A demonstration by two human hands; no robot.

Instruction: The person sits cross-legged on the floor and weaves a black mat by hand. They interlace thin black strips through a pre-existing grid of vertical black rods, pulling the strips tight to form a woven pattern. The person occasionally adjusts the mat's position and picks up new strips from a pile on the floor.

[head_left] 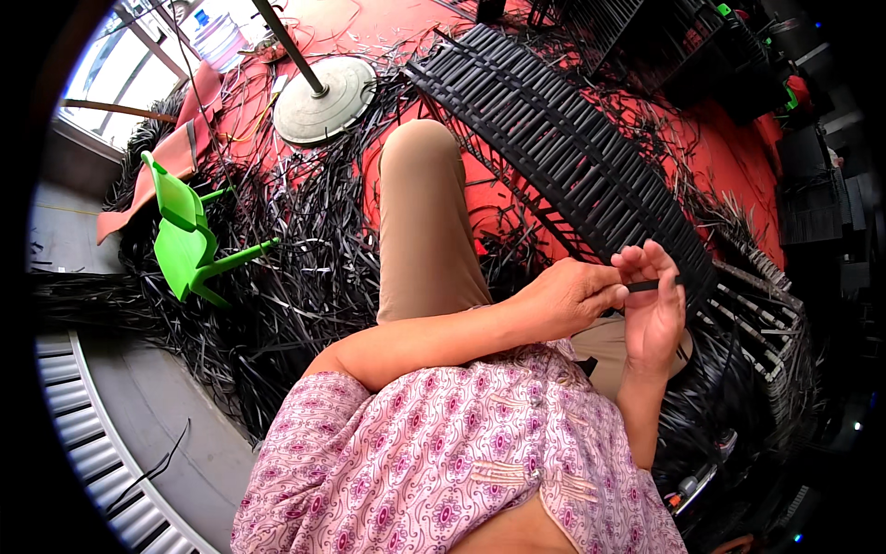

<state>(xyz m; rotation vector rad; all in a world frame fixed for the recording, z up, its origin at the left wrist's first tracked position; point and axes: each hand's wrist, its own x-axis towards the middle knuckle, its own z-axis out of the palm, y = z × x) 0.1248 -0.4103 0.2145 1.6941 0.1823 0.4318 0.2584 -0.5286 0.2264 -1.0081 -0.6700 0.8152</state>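
Observation:
A short piece of black flat strip [646, 286] spans my two hands at the right of my lap. My left hand [574, 294] reaches across from the left, its thumb and fingers pinched on one end. Held upright with its palm toward me, my right hand [653, 319] has the strip crossing below its loosely curled fingers, the other end at its thumb. How firmly the right fingers grip is hard to see. Just beyond the hands, a long black slatted, woven-looking frame [572, 138] lies slanting from the far middle to the near right.
Loose black strips [305, 249] heap around my raised knee [420, 203] over the red floor [388, 28]. A green chair [185, 240] lies tipped at left. Beyond stands a round grey base with a pole [325, 100]. Dark frames [655, 46] crowd the far right.

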